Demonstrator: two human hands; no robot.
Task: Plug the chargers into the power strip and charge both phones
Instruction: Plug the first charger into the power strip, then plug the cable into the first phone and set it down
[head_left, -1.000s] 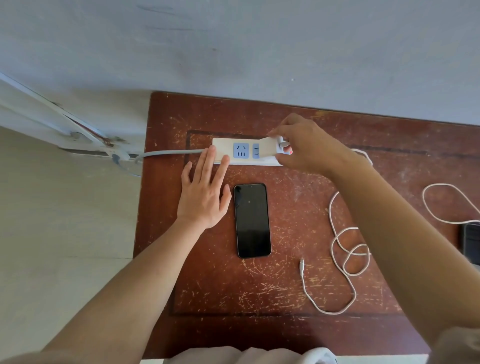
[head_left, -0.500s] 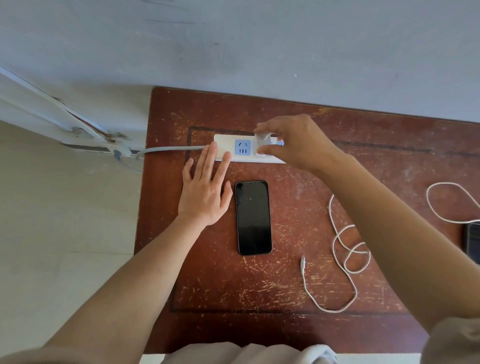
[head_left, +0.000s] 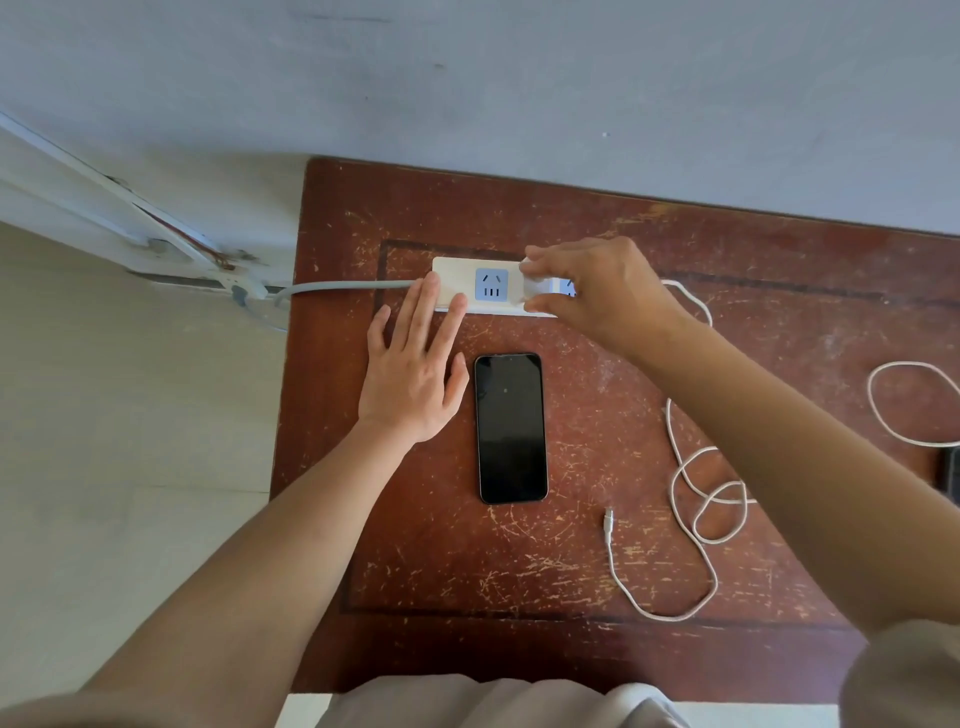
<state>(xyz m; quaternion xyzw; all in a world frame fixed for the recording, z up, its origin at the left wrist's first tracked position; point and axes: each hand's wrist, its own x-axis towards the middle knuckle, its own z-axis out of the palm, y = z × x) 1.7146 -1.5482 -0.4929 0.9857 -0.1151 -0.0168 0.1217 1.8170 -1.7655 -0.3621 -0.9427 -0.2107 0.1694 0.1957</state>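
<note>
A white power strip (head_left: 457, 278) with blue sockets lies near the back of the wooden table (head_left: 571, 561). My left hand (head_left: 410, 374) rests flat, fingers spread, with its fingertips on the strip's left end. My right hand (head_left: 597, 291) pinches a white charger plug (head_left: 537, 288) over the strip's middle socket. The charger's white cable (head_left: 696, 483) loops across the table, its free connector (head_left: 609, 519) lying to the right of a black phone (head_left: 510, 427) that lies face up below the strip. A second phone (head_left: 951, 475) shows only at the right edge.
A second white cable (head_left: 904, 405) loops at the far right. The strip's grey cord (head_left: 343, 286) runs off the table's left edge to a wall fitting. The wall stands right behind the table; pale floor lies to the left.
My right hand has carried the charger plug from the strip's right end leftward to the middle socket. My left hand has stayed on the strip's left end.
</note>
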